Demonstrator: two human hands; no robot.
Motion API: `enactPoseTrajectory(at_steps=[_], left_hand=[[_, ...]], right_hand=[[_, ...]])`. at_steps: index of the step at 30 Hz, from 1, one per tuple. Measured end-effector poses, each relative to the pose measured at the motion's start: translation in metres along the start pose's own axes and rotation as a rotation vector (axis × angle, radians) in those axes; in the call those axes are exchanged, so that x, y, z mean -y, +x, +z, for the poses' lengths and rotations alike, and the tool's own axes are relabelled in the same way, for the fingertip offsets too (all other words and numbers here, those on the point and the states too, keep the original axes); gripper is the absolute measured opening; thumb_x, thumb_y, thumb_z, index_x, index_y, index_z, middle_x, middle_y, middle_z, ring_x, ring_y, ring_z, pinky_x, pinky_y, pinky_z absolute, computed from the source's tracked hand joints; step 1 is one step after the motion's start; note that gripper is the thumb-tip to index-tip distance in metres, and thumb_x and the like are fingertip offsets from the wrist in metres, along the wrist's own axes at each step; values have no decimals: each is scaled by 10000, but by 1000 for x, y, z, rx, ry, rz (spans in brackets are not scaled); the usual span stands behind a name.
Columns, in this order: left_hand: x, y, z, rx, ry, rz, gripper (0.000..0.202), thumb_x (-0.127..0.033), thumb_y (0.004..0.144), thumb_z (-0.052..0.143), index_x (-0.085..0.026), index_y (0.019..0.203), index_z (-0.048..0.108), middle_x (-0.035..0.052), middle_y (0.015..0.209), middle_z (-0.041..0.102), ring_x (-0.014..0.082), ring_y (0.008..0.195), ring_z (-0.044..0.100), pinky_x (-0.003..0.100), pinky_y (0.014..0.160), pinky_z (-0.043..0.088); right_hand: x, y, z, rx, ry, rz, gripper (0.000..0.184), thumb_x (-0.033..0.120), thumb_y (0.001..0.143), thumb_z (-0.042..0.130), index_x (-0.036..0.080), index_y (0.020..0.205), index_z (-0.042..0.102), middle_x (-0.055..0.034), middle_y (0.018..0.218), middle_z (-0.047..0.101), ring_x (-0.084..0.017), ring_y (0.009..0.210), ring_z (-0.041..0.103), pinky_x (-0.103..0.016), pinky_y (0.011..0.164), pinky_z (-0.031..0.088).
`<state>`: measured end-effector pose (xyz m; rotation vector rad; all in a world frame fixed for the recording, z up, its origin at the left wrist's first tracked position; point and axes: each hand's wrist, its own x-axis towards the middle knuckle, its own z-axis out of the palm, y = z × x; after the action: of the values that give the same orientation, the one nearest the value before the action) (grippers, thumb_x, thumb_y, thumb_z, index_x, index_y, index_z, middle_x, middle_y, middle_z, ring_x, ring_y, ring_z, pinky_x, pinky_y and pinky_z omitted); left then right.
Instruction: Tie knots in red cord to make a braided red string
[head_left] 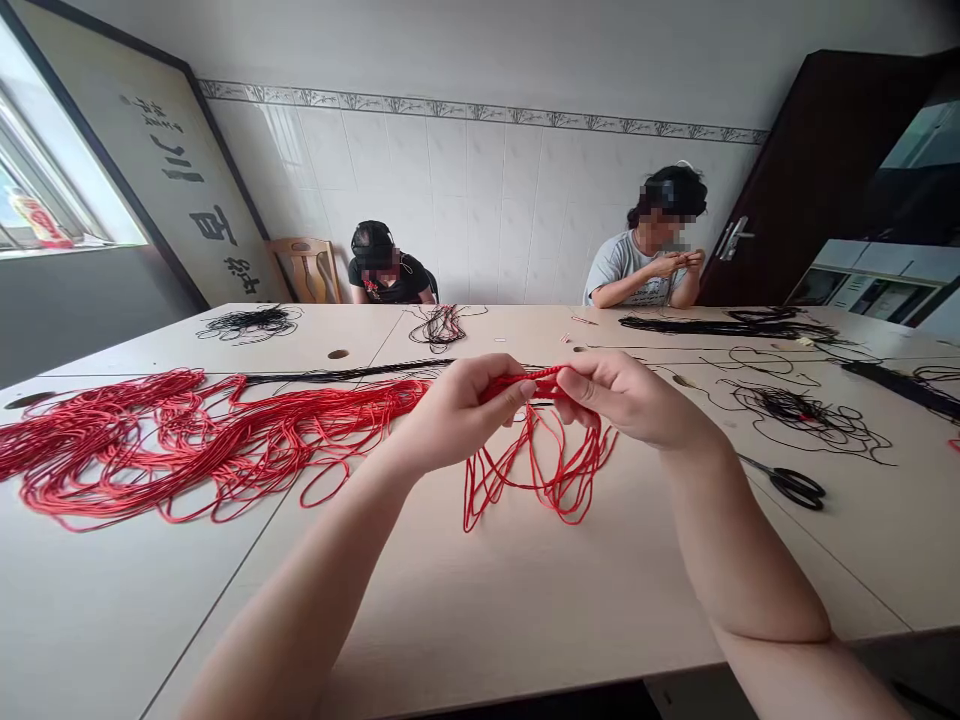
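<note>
Bare forearms [300,590] reach in from the near edge of a cream work table [517,620], one person's hands meeting above its middle. The left hand [457,415] and right hand [626,398] are both closed, fingers and thumbs pressed together, pinching a short, tight length of red cord [521,382] between them just above the tabletop. Red cord loops [540,480] hang from that pinch and settle on the table directly below the hands. To the left, a large heap of loose red cord [172,440] sprawls across the table, its strands running toward the left hand. A long black cord bundle [345,373] lies just beyond it. To the right, black-handled scissors [791,486] rest near the right forearm, beside a loose black cord tangle [795,412].

At the far side sit two co-workers. One, in a black top [386,270], bends over a small black cord tangle [442,325]. The other, in a grey T-shirt [626,275], raises both hands [679,263] at chest height, what they hold too small to tell. Behind them stand a wooden chair [304,270] and a white tiled wall [465,190]. A calligraphy panel [180,180] and window [37,190] are far left, a dark door [817,170] far right.
</note>
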<state>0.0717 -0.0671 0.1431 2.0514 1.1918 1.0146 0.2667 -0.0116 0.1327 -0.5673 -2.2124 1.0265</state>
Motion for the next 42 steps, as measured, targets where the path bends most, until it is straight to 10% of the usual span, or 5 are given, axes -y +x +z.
enactPoseTrajectory(at_steps=[27,42], left_hand=[[9,6,8,-255,359,54,251,-363,843,495,-162,697,533,-49,523,413,61,460,303,197,429,252],[9,4,1,-134,266,25,285,-394,854,485,-142,748,566,-14,572,498,63,474,367,211,440,273]], right_hand=[[0,1,10,-239,-267,87,403,481,849,497,148,640,585,3,544,496,-73,498,425,-201,464,313],[1,1,5,-173,-71,40,404,477,857,495,132,679,605,-24,620,580,-73,507,490,-191,494,390]])
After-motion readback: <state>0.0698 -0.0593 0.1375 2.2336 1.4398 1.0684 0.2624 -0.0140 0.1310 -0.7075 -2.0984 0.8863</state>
